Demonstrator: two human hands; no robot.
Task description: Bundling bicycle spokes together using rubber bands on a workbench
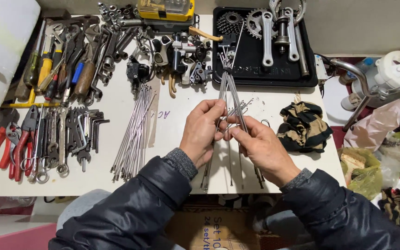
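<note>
Over the middle of the white table, the left hand and the right hand both have their fingers pinched shut on a fanned bundle of thin metal spokes, which points away toward the far black tray. The spokes look light, springy and slick, likely to slide apart unless gripped near mid-length where they cross. How many the right hand holds is hard to tell; a loose pile of spokes lies to the left.

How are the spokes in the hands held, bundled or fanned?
Fanned: the spokes cross between left hand and right hand, tips spreading apart.
</note>
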